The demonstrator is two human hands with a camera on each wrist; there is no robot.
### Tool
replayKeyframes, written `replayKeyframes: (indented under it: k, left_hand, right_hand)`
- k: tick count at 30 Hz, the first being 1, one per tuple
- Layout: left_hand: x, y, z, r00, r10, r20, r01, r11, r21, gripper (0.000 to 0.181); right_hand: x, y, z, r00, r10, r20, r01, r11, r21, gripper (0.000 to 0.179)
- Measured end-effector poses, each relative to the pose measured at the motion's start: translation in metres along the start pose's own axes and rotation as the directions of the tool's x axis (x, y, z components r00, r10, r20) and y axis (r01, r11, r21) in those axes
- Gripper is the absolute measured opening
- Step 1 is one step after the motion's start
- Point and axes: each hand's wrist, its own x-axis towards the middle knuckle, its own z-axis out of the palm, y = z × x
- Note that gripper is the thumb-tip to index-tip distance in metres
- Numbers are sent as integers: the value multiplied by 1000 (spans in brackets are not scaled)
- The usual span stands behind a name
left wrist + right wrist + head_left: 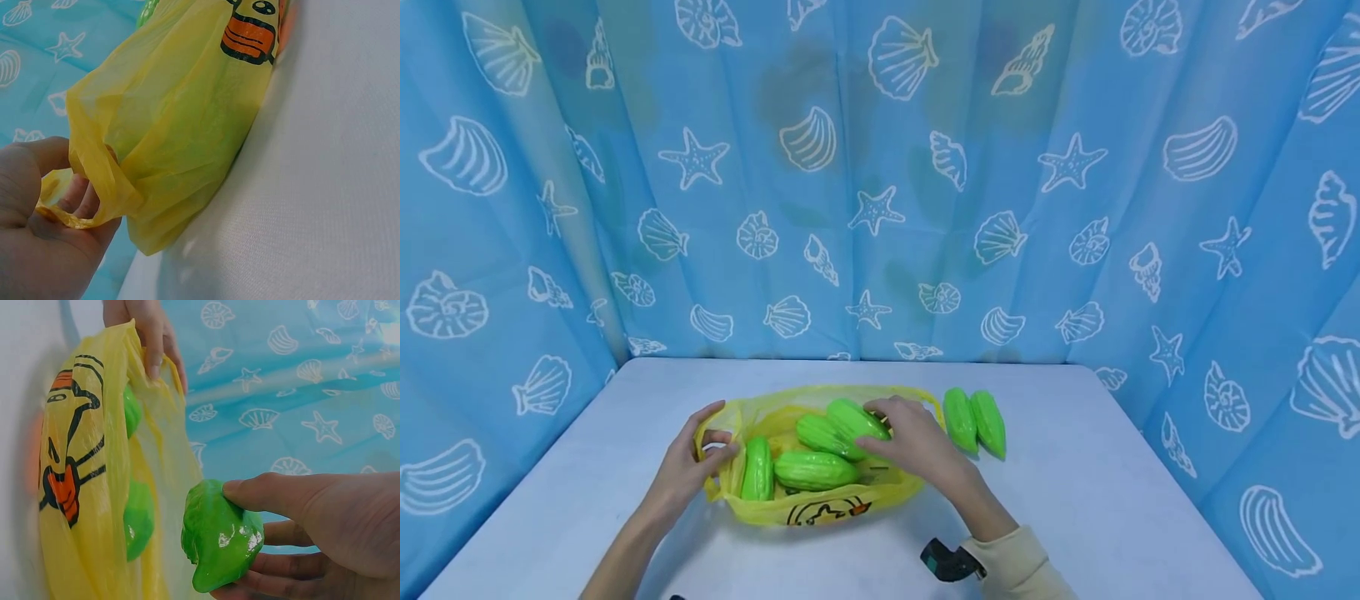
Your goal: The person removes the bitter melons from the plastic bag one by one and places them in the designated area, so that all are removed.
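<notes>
The right hand (916, 435) grips a bright green, long, shiny, bumpy melon-like thing (852, 417), thumb on one side and fingers on the other, at the mouth of a thin, see-through yellow plastic bag (181, 144). The skin looks slippery, so a snug hold without a hard squeeze should be best. The left hand (691, 462) holds the handle loop (103, 169) at the bag's left end; a gentle pull outward should make the mouth wide. Three more green ones (816, 472) lie inside the bag, so go slowly and don't bump them. Two others (961, 421) lie side by side on the white worktop (1090, 500), just right of the bag.
</notes>
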Motion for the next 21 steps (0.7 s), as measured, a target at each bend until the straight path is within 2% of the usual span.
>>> replayKeyframes:
  k: [6, 15, 21]
  left_hand:
    - [1, -3, 0, 1000, -8, -11, 8, 999, 41, 74]
    - [3, -2, -1, 1000, 7, -15, -6, 1000, 30, 74]
    - [3, -3, -2, 1000, -8, -20, 9, 999, 47, 73]
  right_hand:
    - [-8, 5, -9, 999, 13, -41, -13, 1000, 7, 51]
    - [-17, 16, -30, 997, 48, -63, -49, 999, -13, 53]
    - [-28, 28, -43, 993, 90, -74, -91, 996, -4, 55]
